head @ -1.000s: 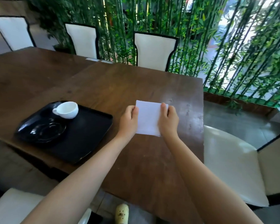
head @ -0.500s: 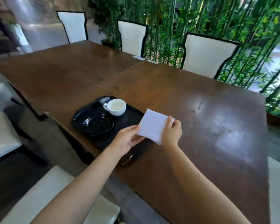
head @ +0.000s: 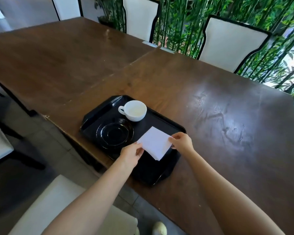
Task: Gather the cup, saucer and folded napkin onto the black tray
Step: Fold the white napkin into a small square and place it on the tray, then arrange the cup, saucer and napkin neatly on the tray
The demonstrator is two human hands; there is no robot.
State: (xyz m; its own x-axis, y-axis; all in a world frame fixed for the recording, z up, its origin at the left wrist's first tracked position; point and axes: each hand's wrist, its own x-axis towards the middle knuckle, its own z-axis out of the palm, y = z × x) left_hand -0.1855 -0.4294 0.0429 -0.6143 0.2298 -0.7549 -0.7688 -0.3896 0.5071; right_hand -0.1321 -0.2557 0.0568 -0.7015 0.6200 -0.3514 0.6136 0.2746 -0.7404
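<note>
Pinching opposite edges of the folded napkin [head: 155, 144], left hand [head: 130, 154] and right hand [head: 182, 141] over the black tray's [head: 161, 173] open near half.

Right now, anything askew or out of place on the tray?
One thing: the white cup stands on the black tray beside the black saucer, not on it. Nothing spilled or damaged.

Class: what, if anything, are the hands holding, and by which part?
The folded napkin, held over the black tray: the left hand pinches its near-left edge, the right hand its right corner.
</note>
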